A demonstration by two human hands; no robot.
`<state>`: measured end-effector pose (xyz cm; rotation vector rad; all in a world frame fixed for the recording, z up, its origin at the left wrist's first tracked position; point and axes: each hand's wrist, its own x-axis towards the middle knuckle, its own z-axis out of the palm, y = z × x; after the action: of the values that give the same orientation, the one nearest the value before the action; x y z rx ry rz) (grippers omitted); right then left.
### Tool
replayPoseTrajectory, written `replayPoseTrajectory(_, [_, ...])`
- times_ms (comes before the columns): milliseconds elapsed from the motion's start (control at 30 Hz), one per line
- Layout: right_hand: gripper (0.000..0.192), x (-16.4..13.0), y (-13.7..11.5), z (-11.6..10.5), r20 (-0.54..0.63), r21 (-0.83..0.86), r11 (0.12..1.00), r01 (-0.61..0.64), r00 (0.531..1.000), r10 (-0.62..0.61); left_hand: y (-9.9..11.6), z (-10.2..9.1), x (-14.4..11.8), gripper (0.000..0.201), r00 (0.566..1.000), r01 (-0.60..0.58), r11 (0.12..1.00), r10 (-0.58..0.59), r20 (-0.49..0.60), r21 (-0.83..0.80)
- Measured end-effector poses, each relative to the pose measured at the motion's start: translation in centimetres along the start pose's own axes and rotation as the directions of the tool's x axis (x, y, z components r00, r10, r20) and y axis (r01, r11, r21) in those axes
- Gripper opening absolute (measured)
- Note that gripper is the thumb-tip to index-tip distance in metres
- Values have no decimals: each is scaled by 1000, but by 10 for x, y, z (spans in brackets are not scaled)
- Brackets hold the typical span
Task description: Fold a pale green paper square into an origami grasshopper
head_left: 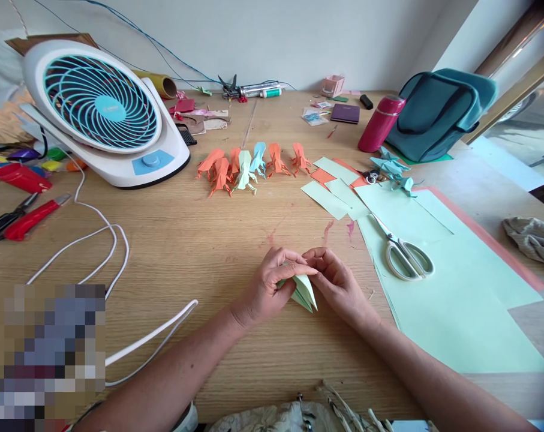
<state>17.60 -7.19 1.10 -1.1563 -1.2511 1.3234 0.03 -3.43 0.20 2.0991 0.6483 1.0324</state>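
Between my hands is a piece of folded pale green paper point(304, 293), its layered pointed ends hanging downward. My left hand point(278, 281) is closed around its upper left part, thumb and fingers pressing the folds. The fingertips of my right hand point(337, 279) pinch at the paper's upper right edge, touching the left fingers; the exact spot they grip is hidden. Beyond my hands stands a row of folded paper insects, among them an orange one point(276, 159), a pale green one point(245, 171) and a blue one point(258, 159).
Pale green sheets point(451, 318) lie at right with scissors point(409, 258) on top. Smaller paper pieces point(325, 199), a pink bottle point(382, 123) and a teal bag point(433, 117) are behind. A fan point(110, 108) stands back left; its white cable point(159, 333) loops across the left side.
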Motion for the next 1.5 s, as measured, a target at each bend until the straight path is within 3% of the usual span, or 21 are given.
replayPoseTrajectory(200, [32,-2,-11,-6,93,6,996,-88,992,87,-5,-6,1,48,987,-149,968,159,-35,200])
replayPoseTrajectory(400, [39,-3,-7,-4,174,27,999,-43,984,37,-1,-9,3,54,974,-211,916,225,-2,341])
replayPoseTrajectory(500, [40,-2,-2,-2,163,45,998,-47,986,39,1,-8,2,62,983,-162,916,180,-16,367])
replayPoseTrajectory(767, [35,-1,8,-1,58,110,993,-53,997,47,1,-5,-1,67,990,111,926,-69,-126,362])
replayPoseTrajectory(867, [30,-2,11,0,39,98,995,-16,999,12,-1,-3,-1,75,985,142,949,-108,-133,282])
replayPoseTrajectory(1033, [26,-3,13,-1,10,83,996,10,1000,-11,2,-5,-2,76,983,182,979,-180,-30,91])
replayPoseTrajectory(1200, [22,-4,9,-2,6,12,999,50,999,-50,6,-5,-2,74,950,307,938,-313,-16,-163])
replayPoseTrajectory(1333, [15,-8,5,-1,20,-145,981,127,992,-125,4,-3,0,51,894,409,844,-446,-30,-348])
replayPoseTrajectory(1433, [20,-11,1,1,13,-256,947,196,980,-199,4,-6,3,22,882,433,801,-471,11,-413])
replayPoseTrajectory(1500, [24,-11,-1,2,3,-270,936,225,972,-233,5,-8,5,17,876,431,769,-482,13,-472])
